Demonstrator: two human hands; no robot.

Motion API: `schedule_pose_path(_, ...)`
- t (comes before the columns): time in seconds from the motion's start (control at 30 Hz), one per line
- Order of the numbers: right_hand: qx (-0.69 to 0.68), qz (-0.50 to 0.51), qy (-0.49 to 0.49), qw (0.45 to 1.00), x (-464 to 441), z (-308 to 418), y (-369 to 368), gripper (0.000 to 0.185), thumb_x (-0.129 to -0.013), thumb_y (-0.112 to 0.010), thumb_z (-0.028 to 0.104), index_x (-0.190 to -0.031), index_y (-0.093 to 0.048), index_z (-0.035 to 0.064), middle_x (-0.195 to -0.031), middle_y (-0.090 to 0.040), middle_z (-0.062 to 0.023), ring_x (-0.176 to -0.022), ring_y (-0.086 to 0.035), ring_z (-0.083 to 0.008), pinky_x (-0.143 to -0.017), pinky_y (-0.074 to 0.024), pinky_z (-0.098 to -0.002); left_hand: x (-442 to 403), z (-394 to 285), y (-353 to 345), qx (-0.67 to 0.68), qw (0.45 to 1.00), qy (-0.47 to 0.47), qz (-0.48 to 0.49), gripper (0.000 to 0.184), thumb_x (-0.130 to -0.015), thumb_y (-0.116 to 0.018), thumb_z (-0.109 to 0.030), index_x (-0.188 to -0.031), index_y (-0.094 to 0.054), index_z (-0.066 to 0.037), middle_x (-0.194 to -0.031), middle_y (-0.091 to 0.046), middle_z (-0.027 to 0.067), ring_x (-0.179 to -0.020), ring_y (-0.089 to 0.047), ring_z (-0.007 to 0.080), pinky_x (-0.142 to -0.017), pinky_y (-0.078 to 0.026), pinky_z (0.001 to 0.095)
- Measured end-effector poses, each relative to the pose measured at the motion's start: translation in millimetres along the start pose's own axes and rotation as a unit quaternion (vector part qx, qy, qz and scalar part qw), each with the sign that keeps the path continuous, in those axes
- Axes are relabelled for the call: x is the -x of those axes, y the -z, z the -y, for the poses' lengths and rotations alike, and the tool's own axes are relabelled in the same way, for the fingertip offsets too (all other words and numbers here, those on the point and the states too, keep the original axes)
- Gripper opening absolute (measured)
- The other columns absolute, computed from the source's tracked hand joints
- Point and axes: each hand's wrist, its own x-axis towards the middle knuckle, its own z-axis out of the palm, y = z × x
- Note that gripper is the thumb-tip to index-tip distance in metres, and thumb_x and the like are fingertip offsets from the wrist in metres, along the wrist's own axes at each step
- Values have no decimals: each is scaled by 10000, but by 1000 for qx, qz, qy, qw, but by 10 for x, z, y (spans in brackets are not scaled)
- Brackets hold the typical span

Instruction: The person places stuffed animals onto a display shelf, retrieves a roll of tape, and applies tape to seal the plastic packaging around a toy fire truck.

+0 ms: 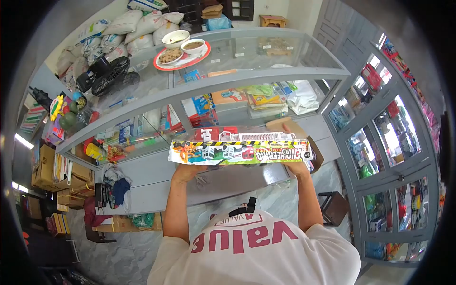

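Note:
A long toy package (240,151) with a printed label and yellow-black stripes lies crosswise in front of my chest. White and red toy vehicle parts (228,135) show along its far side. My left hand (191,172) grips the package from beneath at its left part, fingers mostly hidden under it. At the right end my right hand (297,167) holds it, with fingertips showing beyond its far edge. An open cardboard box (316,154) sits just behind the right end.
A glass display counter (256,73) stands ahead, bearing a red-rimmed tray (203,56) with bowls and a black fan (110,76). Glass-door cabinets (380,166) line the right. Sacks (124,23) are piled at the back left. A dark stool (334,209) stands at the right.

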Motion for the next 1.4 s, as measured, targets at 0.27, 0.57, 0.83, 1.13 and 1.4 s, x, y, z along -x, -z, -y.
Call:
schedule_pose_path(0.27, -167, -119, -3, 979, -245, -160, 340, 457, -815, -655, 213, -1196, -492, 21, -1181, -551, -108, -1046, -541, -186, -907, -422, -307, 22, -284, -282, 89, 996, -19, 7, 936, -573, -831, -97, -1352, -313, -105, -1276, -467, 44, -1184, -448, 224, -1005, -360, 366)
schedule_pose_path(0.57, -311, -144, -96, 935, -728, 117, 252, 486, -896, -503, 407, -1161, -524, 0, -1096, -598, -104, -960, -578, -199, -860, -440, -327, -88, -39, -443, 113, 990, -79, -17, 974, -621, -805, -103, -1396, -215, -93, -1324, -405, 69, -1232, -393, 217, -1024, -329, 361)
schedule_pose_path(0.83, -27, 21, -200, 979, -495, -209, 686, 766, -798, -552, 581, -1369, -319, 126, -1209, -474, -60, -1033, -490, -187, -808, -422, -377, -156, 392, -376, 258, 959, -50, -103, 492, -768, -688, -106, -1215, -482, -94, -1156, -575, 51, -1072, -548, 201, -913, -451, 369)
schedule_pose_path(1.13, -140, 86, -266, 950, -443, -515, 543, 675, -752, -724, 229, -1290, -356, 55, -1106, -551, -52, -935, -559, -125, -800, -472, -237, -151, 359, -576, 239, 955, 66, -164, 412, -829, -635, -329, -1179, -518, -144, -1125, -593, 19, -1016, -570, 172, -849, -469, 370)
schedule_pose_path(1.4, -247, 99, -327, 907, -495, -767, 116, 542, -806, -643, 334, -1213, -470, 22, -1114, -590, -87, -982, -585, -178, -851, -470, -309, 474, -105, -698, 195, 964, -29, -181, 688, -878, -437, -543, -1427, -178, -219, -1415, -292, 50, -1248, -345, 261, -973, -314, 506)
